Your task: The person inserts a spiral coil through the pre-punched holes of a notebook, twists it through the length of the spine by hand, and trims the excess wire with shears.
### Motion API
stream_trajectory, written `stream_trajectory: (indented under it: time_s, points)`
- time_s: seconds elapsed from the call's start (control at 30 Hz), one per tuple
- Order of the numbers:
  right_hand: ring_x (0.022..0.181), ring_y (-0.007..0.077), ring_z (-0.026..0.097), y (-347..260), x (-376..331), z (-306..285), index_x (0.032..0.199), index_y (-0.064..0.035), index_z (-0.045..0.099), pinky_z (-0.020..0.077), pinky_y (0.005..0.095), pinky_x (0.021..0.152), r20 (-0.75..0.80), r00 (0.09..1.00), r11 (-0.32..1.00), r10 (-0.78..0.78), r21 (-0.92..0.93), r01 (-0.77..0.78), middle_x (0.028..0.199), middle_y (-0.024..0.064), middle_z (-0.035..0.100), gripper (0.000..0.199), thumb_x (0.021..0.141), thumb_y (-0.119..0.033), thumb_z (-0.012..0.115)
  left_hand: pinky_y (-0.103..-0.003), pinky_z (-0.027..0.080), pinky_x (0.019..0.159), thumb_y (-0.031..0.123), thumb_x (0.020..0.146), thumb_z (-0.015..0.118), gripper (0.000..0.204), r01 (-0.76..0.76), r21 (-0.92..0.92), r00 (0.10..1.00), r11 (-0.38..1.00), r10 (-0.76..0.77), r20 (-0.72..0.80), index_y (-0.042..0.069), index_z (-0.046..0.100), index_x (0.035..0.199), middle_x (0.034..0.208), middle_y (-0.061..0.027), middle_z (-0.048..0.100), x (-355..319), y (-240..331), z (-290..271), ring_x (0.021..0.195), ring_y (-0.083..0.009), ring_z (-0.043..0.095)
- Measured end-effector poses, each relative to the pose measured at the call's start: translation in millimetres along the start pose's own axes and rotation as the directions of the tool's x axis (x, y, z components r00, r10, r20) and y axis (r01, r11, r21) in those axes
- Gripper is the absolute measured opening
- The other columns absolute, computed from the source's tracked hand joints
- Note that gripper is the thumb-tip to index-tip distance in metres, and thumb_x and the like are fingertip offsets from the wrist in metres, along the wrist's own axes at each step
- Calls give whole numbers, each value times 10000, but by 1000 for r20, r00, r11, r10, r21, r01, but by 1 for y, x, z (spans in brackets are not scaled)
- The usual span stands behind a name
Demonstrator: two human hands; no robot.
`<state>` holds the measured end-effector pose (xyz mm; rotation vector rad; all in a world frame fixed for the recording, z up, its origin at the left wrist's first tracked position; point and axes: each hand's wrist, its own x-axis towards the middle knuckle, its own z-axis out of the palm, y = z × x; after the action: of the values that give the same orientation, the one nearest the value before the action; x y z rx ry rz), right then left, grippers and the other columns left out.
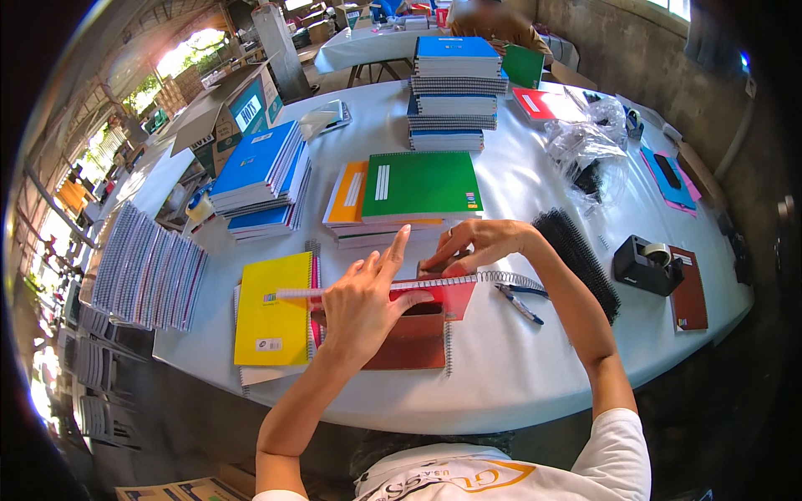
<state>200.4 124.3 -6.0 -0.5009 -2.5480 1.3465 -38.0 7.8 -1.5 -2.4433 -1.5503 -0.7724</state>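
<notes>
mid-table, a red notebook is pressed flat by the left hand, fingers spread, while its spiral binding is pinched by the right hand; finished stacks lie beyond, so binding seems partly done.

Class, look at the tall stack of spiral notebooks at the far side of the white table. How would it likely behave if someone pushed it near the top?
The tall stack would probably be heavy, since many notebooks are piled up. Pushed near the top, the upper notebooks might slide off, as its layers already sit slightly offset. The whole stack seems unlikely to tip: its base lies flat on the table.
</notes>
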Motion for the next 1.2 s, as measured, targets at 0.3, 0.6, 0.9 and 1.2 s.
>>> stream_trajectory:
  time_s: [0.3,0.6,0.9,1.2]
  points:
    - [995,239,628,26,3,-7,1194,-52,670,477,323,881,-132,972,926,-196,302,228,1114,156,669,507,884,-447,594,-392,559,759,571,635,739,962,-4,-21,998,1000,2,-60,225,393,1464,1024,-144,703,2,-8,-1,917,-333,684]
    - [940,199,626,1,18,-2,1197,-103,681,514,294,770,-96,925,836,-368,402,374,1009,107,693,501,855,-467,638,-417,550,786,575,616,738,983,6,-17,997,1000,-8,-77,241,381,1469,988,-139,704,-2,-16,2,946,-351,676]
    - [1003,257,611,6,36,1,1180,51,646,449,363,904,-3,984,984,-179,16,179,1064,210,669,574,881,-431,563,-457,532,865,593,626,719,970,35,9,999,999,-35,-41,259,374,1469,1070,-125,695,-7,-27,-3,960,-374,668]
    - [1131,260,581,9,45,5,1199,63,626,416,353,999,-35,952,908,-304,293,301,1206,193,634,595,893,-440,539,-443,514,878,558,673,723,907,53,5,998,999,-53,-40,237,399,1457,1037,-99,679,-13,-36,-11,908,-368,657]
